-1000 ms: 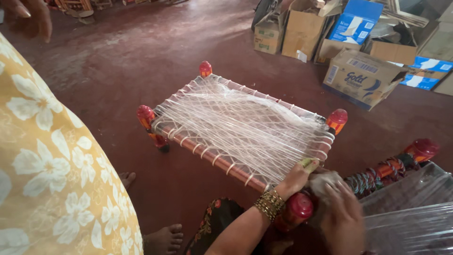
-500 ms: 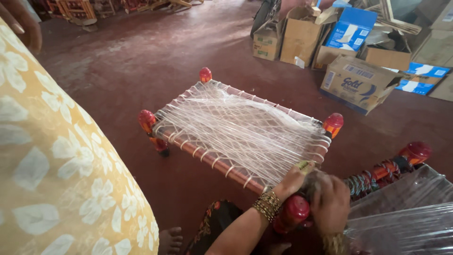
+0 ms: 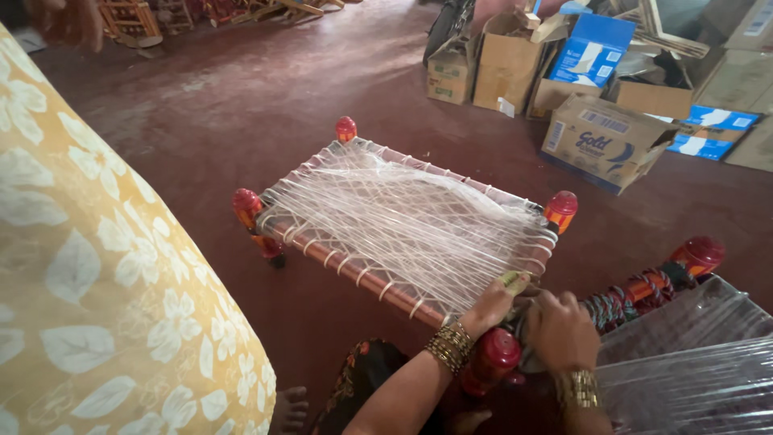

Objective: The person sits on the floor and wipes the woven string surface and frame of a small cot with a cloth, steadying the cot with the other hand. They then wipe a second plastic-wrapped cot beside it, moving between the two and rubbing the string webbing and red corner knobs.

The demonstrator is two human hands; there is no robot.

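Cloth (image 3: 97,266): yellow, flowered, fills the left edge, close to the camera.
Cot (image 3: 403,225): small woven frame on the red floor (image 3: 241,105), mid-picture, red knobbed legs at its corners; white cord (image 3: 386,217) crosses it in a tight web.
Handling: the frame looks stiff and light, the cord thin, slick and springy; best held by the rail or a leg, not by the web.
Left hand (image 3: 495,302): bangled wrist, fingers pinched on the cord at the near right corner, beside the near leg (image 3: 493,358).
Right hand (image 3: 560,330): just beside, curled at the same corner; whether it grasps anything I cannot tell.
Film (image 3: 684,370): clear wrap over another frame, lower right.
Boxes (image 3: 596,137): cardboard, well apart, upper right.
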